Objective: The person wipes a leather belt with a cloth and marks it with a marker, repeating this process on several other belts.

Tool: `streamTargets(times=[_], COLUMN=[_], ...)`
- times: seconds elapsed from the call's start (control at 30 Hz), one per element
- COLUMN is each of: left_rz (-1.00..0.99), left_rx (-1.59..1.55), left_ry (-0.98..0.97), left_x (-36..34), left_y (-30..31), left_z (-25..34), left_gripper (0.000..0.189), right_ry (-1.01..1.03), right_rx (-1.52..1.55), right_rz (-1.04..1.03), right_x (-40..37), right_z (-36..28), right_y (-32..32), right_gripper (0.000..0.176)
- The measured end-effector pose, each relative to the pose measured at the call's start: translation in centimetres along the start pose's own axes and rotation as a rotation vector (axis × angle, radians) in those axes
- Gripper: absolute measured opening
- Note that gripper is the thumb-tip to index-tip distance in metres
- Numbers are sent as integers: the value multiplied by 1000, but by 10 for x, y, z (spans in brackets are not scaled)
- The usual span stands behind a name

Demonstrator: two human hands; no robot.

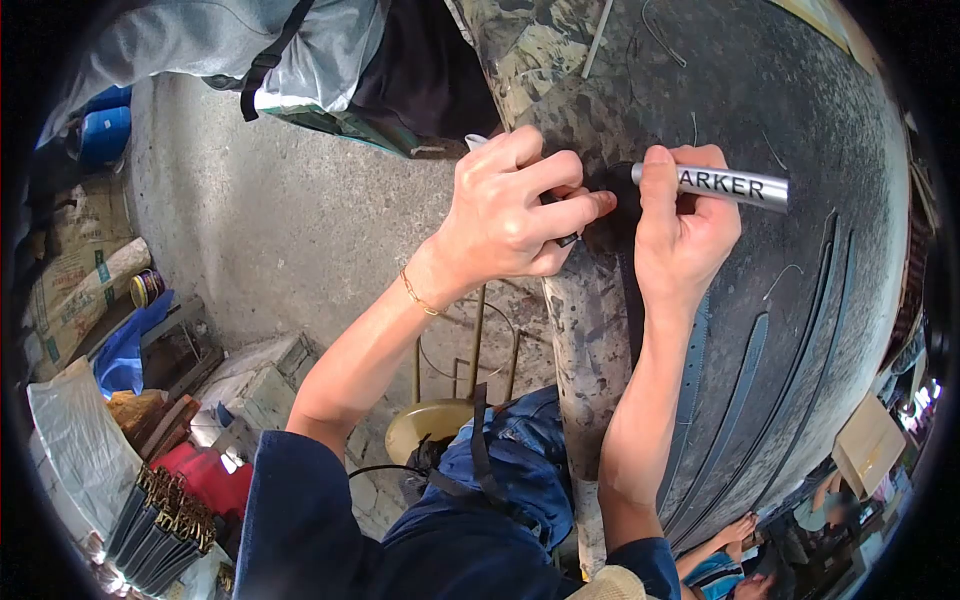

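My right hand [690,215] grips a silver marker [735,186] with dark capital lettering on its barrel, held over the dark worktable [770,90]. Its end on the left side points toward my left hand [515,205], whose fingers are curled closed close by at the table's edge. A pale tip pokes out above those knuckles and a small black piece shows below the fingers; I cannot tell what the left hand holds. Several dark straps [745,375], one with a tapered end, lie lengthwise on the table to the right of my right forearm.
Loose thread ends and a thin pale stick [597,38] lie on the table. Left of it is a concrete floor [240,190] with a stool [428,425] near my legs. A bundle of straps with brass-coloured buckles [170,510] stands lower left. Another person's hand [738,530] and a cardboard box [868,445] are lower right.
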State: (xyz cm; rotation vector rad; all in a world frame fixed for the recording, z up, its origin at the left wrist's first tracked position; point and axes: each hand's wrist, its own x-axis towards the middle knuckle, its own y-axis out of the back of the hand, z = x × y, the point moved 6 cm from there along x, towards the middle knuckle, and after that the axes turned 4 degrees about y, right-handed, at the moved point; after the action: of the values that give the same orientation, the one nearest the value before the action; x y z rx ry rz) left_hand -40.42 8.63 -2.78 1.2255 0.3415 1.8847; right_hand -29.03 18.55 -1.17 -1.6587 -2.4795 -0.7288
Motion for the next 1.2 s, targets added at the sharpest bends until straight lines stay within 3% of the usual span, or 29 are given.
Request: streamTargets(times=[0.17,0.3,0.43,0.6,0.7,1.07,1.2], left_rz=[4,11,5,27,49,45,44], left_rx=[-1,12,-1,-16,-24,6,-1], left_ry=[9,-14,-7,-10,-14,-30,-31], left_x=[-1,1,0,1,1,-1,0], left_y=[-1,0,0,0,-1,-3,-1], left_z=[0,2,1,1,1,0,0], left_gripper=[32,34,35,32,32,35,35], right_ry=[-136,-135,-107,-122,13,-12,109], right_rx=[282,459,355,291,129,-10,-53], right_rz=[109,204,184,174,105,35,1], right_x=[-1,1,-25,-53,-52,-48,-48], right_z=[9,1,-13,3,-2,-7,-15], right_y=[7,13,45,48,44,39,37], right_gripper=[16,17,14,33,31,30,30])
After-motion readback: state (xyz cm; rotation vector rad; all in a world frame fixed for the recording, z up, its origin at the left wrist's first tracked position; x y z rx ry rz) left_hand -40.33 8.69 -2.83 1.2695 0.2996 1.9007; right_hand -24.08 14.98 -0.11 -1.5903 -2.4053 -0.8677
